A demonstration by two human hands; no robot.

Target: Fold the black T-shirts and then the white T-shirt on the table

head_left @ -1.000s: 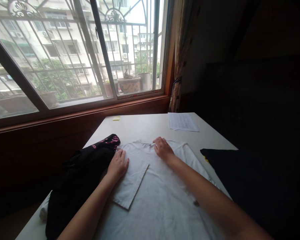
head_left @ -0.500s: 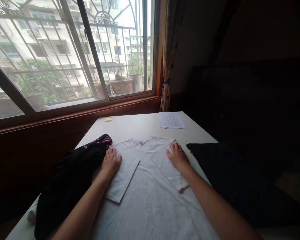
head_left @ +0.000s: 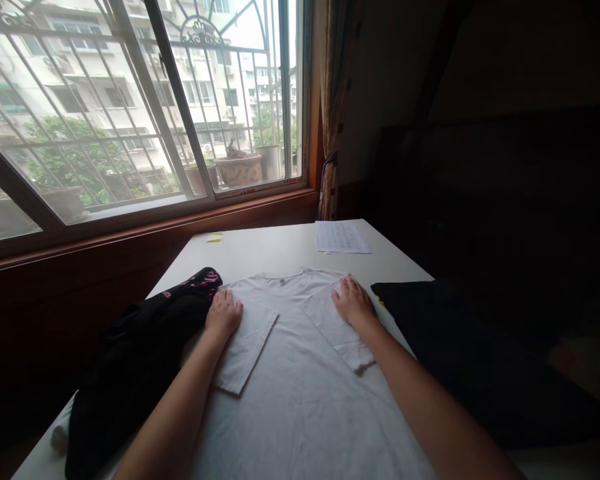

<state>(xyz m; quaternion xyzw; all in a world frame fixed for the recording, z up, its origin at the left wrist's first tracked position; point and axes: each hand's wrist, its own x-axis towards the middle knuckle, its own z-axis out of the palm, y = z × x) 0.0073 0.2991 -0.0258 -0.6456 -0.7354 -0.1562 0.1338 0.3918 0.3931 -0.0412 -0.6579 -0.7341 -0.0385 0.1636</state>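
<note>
A white T-shirt (head_left: 300, 373) lies spread on the table, its collar toward the far end and both short sleeves folded inward over the front. My left hand (head_left: 224, 312) rests flat on the left sleeve fold, near the shoulder. On the opposite shoulder, my right hand (head_left: 354, 301) lies palm down over the right sleeve fold. Both hands have their fingers stretched out on the cloth and grip nothing. The right sleeve's hem looks slightly crumpled, while the left one lies smooth.
Left of the shirt lies a black garment (head_left: 130, 360) with pink lettering. A dark folded cloth (head_left: 460, 347) covers the table's right side. Printed papers (head_left: 343, 237) and a yellow sticky note (head_left: 215, 237) lie on the white table (head_left: 260, 250). Beyond is a barred window (head_left: 145, 113).
The camera view has shifted slightly. Both hands stay on the shirt's shoulders, and the folded sleeves keep nearly the same place.
</note>
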